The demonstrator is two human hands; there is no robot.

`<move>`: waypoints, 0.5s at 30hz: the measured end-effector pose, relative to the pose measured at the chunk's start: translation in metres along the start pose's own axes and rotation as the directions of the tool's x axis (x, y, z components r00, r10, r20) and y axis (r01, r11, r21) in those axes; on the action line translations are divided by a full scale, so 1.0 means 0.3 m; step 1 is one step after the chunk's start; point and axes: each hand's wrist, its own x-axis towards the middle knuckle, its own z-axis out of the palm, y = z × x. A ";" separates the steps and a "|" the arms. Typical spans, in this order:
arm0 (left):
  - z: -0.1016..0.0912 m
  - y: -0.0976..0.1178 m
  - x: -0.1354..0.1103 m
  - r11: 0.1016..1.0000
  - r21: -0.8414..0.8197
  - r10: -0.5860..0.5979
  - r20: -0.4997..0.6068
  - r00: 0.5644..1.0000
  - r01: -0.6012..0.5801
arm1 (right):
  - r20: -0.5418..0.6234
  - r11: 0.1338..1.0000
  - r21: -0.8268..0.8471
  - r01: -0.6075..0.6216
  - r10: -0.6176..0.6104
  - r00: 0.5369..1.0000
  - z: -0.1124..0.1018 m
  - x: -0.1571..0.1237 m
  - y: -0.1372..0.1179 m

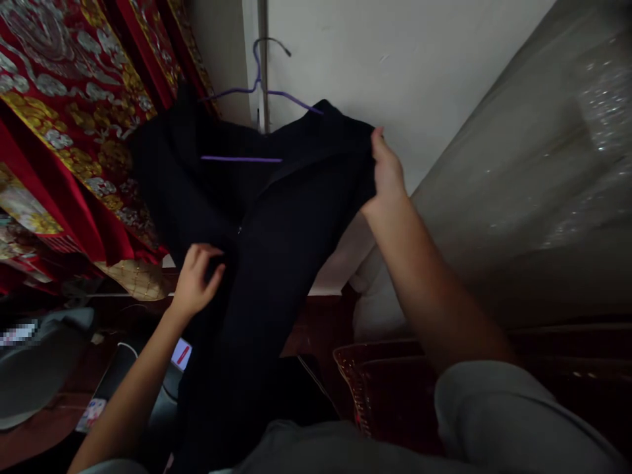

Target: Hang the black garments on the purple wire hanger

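Observation:
A black garment (266,224) hangs on a purple wire hanger (257,85) hooked high against the white wall. My right hand (385,174) pinches the garment's right shoulder edge, arm stretched up. My left hand (195,280) grips the dark fabric lower down on the left side, fingers curled into it. The garment's lower part drops out of sight toward my body.
Red and gold patterned cloth (74,112) hangs at the left. A grey glittery curtain (533,171) fills the right. A dark red basket (385,388) sits below, with cables and small items (123,375) on a wooden surface at lower left.

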 end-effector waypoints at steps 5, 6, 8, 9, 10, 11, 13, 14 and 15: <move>-0.001 -0.110 -0.188 0.940 -0.105 -0.290 0.258 0.922 0.325 | 0.024 0.990 -0.039 0.133 -0.133 0.991 -0.071 -0.038 0.022; -0.005 -0.114 -0.207 0.926 -0.120 -0.312 0.289 0.905 0.358 | 0.041 0.989 -0.020 0.143 -0.142 0.989 -0.060 -0.047 0.025; -0.006 -0.098 -0.217 0.913 -0.150 -0.314 0.333 0.889 0.378 | 0.083 0.993 0.043 0.106 -0.110 0.990 -0.013 -0.057 0.032; -0.002 -0.081 -0.209 0.911 -0.168 -0.306 0.339 0.890 0.378 | 0.096 0.996 0.071 0.058 -0.064 0.993 0.017 -0.057 0.036; 0.005 -0.061 -0.196 0.907 -0.192 -0.301 0.329 0.895 0.376 | 0.099 0.996 0.093 -0.001 -0.008 0.995 0.047 -0.053 0.040; 0.014 -0.040 -0.178 0.901 -0.219 -0.301 0.302 0.904 0.374 | 0.092 0.993 0.109 -0.055 0.045 0.995 0.071 -0.046 0.044; 0.037 -0.001 -0.139 0.890 -0.268 -0.312 0.229 0.922 0.368 | 0.038 0.986 0.116 -0.123 0.119 0.992 0.094 -0.027 0.051; 0.050 0.015 -0.121 0.887 -0.288 -0.313 0.199 0.929 0.361 | 0.009 0.986 0.111 -0.121 0.121 0.993 0.090 -0.018 0.054; 0.062 0.028 -0.105 0.883 -0.308 -0.313 0.175 0.934 0.354 | -0.012 0.990 0.099 -0.104 0.106 0.994 0.077 -0.012 0.057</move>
